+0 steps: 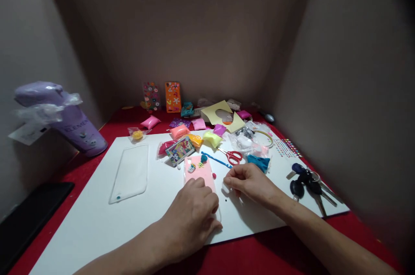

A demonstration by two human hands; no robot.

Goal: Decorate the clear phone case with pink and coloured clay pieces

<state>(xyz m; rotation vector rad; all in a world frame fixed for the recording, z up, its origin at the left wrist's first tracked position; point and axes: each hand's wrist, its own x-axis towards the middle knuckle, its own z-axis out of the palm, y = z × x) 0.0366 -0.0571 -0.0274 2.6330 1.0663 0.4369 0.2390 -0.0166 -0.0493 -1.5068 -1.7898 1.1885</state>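
Note:
A pink phone case (200, 170) lies on the white board, decorated at its top with small clay shapes in blue, white and yellow. My left hand (196, 212) bends over its lower half, fingers curled and thumb near its right edge, gripping the case and hiding much of it. Just to the right, my right hand (248, 182) has thumb and fingertips pinched around a small white piece (225, 188), whose kind is unclear. A red clay ball (214, 176) sits beside the case. Beyond my right hand lie a blue stick tool (216, 160) and red-handled scissors (234, 157).
A clear phone case (130, 174) lies on the board (87, 219) at left. Packets of coloured clay (212, 138) cluster at the back. Keys (311, 184) and a gem sticker sheet (287, 148) are at right. A purple bottle (78, 130) leans left.

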